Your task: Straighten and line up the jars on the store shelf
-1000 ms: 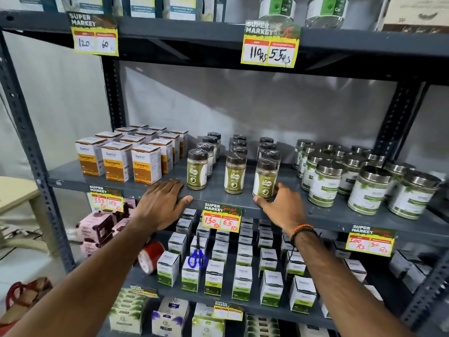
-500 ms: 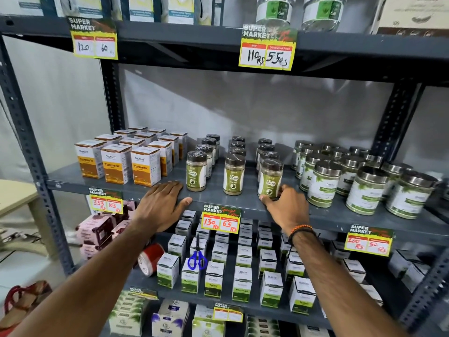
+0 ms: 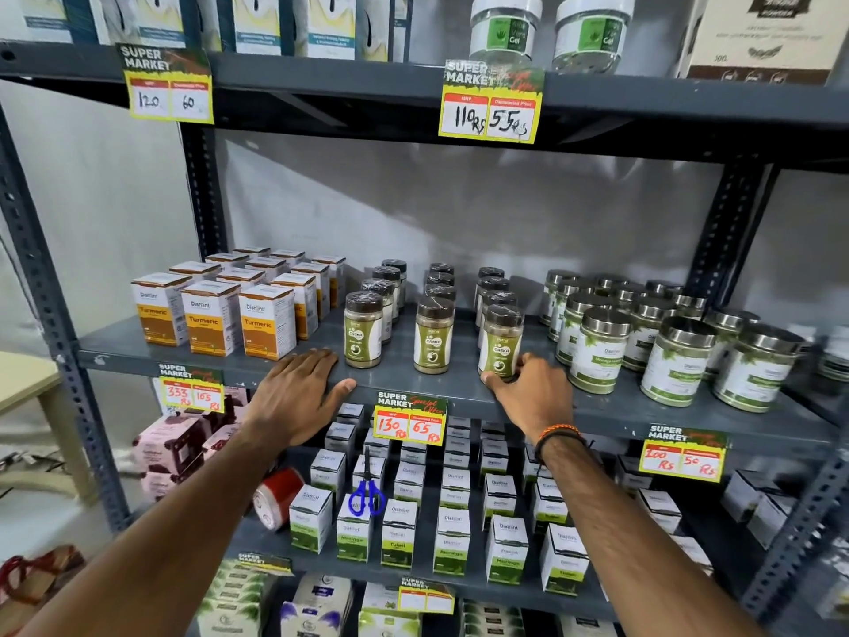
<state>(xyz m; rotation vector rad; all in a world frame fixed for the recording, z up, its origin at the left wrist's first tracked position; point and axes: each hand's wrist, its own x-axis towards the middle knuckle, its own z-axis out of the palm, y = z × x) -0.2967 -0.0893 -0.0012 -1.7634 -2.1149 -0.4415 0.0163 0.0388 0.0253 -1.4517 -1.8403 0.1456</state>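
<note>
Three rows of small brown-lidded jars with green labels run front to back on the grey middle shelf (image 3: 413, 381). The front jars are the left one (image 3: 363, 331), the middle one (image 3: 432, 335) and the right one (image 3: 500, 340). My right hand (image 3: 533, 390) wraps its fingers around the base of the right front jar, which stands upright. My left hand (image 3: 298, 393) lies flat on the shelf's front edge, fingers spread, just left of the left front jar and not touching it.
Orange turmeric boxes (image 3: 211, 317) stand left of the jars. Larger steel-lidded jars (image 3: 597, 351) crowd the right. Price tags (image 3: 410, 420) hang on the shelf edge. Small white boxes and blue scissors (image 3: 366, 498) sit on the shelf below.
My right hand has slid the right front jar back and to the right, toward its row, and now holds its base. My left hand has stayed in place.
</note>
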